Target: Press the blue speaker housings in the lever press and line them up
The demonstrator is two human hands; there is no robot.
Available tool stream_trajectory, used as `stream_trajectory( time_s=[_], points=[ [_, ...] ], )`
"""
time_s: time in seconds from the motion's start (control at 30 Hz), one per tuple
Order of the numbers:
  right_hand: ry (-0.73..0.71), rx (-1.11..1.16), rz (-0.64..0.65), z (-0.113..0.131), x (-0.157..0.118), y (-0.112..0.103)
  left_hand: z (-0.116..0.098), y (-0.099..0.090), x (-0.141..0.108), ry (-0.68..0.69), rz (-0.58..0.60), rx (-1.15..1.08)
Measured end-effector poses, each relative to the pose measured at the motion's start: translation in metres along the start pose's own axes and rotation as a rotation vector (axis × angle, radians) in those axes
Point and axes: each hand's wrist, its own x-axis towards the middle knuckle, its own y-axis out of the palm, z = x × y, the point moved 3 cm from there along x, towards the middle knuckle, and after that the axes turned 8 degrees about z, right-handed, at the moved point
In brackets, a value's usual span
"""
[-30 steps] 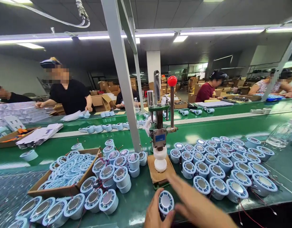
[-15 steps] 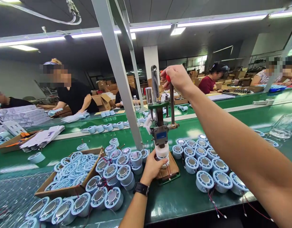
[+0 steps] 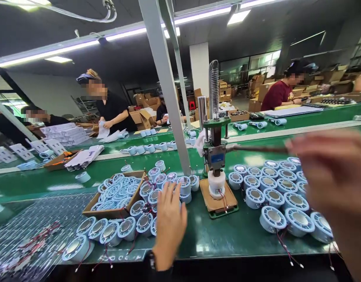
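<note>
Lever (image 3: 257,149) of the press (image 3: 217,154) now lies nearly level, out to the press's right; half a second ago it stood upright. Right hand (image 3: 330,172) grasps its far end, blurred, knob hidden beneath. Left hand (image 3: 168,219), then at the white blocks (image 3: 216,179), is now off to the press's left, fingers spread, nothing seen in it, in front of stacked units (image 3: 185,184); contact with them I cannot tell. The unit being worked sits in the press, mostly hidden by the white blocks; only its red wires (image 3: 225,201) show clearly, trailing over the base (image 3: 206,194). Reading: unit stays put without a steadying hand, press worked by the right alone; whether the stroke is complete, unclear. Further left of the press, a box (image 3: 110,214) of blue rings (image 3: 118,192); right of it, rows of units (image 3: 270,217).
</note>
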Motion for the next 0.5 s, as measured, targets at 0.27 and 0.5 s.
stream_trajectory(
  time_s=[0.27, 0.5],
  points=[
    [0.052, 0.35, 0.195, -0.046, 0.102, 0.08, 0.039, -0.029, 0.037, 0.495, 0.677, 0.47],
    [0.543, 0.421, 0.374, -0.06, -0.123, 0.153, 0.035, -0.053, 0.047, 0.568, 0.677, 0.397]
  ],
)
